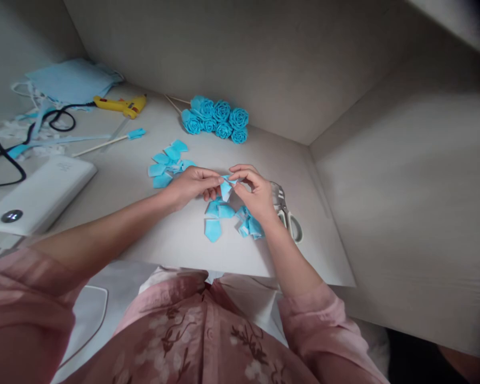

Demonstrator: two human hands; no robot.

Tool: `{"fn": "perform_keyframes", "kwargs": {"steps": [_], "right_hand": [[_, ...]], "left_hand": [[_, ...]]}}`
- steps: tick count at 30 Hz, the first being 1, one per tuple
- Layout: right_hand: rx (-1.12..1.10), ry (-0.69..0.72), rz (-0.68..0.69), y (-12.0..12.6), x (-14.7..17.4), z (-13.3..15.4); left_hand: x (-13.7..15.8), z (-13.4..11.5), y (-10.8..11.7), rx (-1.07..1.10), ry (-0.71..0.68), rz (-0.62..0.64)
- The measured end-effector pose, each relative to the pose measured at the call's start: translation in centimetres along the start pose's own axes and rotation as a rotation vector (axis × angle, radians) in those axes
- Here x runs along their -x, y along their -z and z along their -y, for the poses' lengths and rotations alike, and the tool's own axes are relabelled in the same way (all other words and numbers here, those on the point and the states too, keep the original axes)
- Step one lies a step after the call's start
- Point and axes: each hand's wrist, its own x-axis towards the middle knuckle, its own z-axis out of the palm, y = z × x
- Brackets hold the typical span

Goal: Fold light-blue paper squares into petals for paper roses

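Between my two hands, above the table, is a small blue fabric petal [226,190]. My left hand [195,185] pinches its left edge between thumb and fingers. On the other side, my right hand [254,191] grips the right edge with its fingertips. Below them lie several loose cut petals [213,230], flat on the table. A crumpled cluster of blue pieces [250,225] sits under my right wrist. Past my left hand is another heap of petals [164,163]. Scissors [291,220] lie right of my right hand, partly hidden by it.
Finished blue roses [223,118] on sticks lie at the back. A yellow glue gun [124,105], a stick with a blue tip [136,134], face masks [72,80] and black cable [24,144] are at the left. A white power bank [44,192] is nearer. Grey panels [404,176] wall the table.
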Motion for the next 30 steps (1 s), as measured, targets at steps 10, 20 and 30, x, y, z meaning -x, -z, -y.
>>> {"fn": "perform_keyframes", "kwargs": {"steps": [10,20,30], "right_hand": [[-0.158,-0.056,0.066,0.2,0.1,-0.1],[-0.411,-0.477,0.076,-0.9,0.0,-0.3],[-0.336,-0.38,0.1,-1.2,0.1,-0.8]], "left_hand": [[0.1,-0.1,-0.3,0.018,-0.036,-0.093],[0.0,0.1,-0.3,-0.078,-0.15,-0.199],[0.0,0.8,-0.3,-0.08,-0.189,-0.192]]}}
